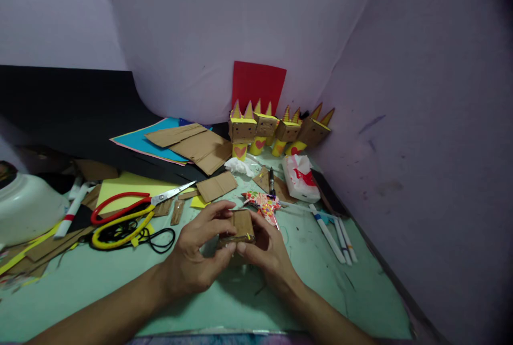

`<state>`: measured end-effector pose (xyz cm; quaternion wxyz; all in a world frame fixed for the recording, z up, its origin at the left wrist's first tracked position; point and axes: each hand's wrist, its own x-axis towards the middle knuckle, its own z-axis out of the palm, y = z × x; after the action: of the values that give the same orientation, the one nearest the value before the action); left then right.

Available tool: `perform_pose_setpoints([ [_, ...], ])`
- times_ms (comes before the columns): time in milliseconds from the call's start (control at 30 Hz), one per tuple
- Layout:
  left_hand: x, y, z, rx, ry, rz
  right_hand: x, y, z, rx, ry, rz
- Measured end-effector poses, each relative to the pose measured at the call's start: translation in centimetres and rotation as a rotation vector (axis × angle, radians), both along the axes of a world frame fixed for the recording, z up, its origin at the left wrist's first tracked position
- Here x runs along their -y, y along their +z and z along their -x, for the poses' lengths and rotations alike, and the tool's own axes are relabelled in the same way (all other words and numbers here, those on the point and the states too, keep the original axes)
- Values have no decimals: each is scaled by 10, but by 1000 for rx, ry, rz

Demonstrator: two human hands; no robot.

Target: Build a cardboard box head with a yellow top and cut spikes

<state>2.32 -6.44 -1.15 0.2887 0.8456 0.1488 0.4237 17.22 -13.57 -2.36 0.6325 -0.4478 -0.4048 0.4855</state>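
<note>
My left hand (198, 251) and my right hand (266, 251) both grip a small cardboard box (239, 227) just above the green table (100, 286). The fingers of both hands wrap its sides, with the flat brown top facing me. A colourful patterned star-shaped piece (263, 203) lies just behind the box. Large red and yellow-handled scissors (128, 212) rest to the left of my left hand, beside a loop of black cord (160, 240).
Several cardboard figures (276, 131) with yellow spikes and heart bodies stand at the back by a red sheet (257, 87). Cardboard pieces (200, 147), coloured paper (136, 142), a black pen (271, 180), a white plastic bag (300, 176), white markers (334, 235) and a white bowl (24, 208) lie around.
</note>
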Motion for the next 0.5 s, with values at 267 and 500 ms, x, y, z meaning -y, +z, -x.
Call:
perform_pose_setpoints([
  [267,3,0,-2,44,-19,-18,1,4,-1,-1,-17,-1],
  [500,1,-5,1,35,-52,-3,1,-3,0,-48,-68,30],
])
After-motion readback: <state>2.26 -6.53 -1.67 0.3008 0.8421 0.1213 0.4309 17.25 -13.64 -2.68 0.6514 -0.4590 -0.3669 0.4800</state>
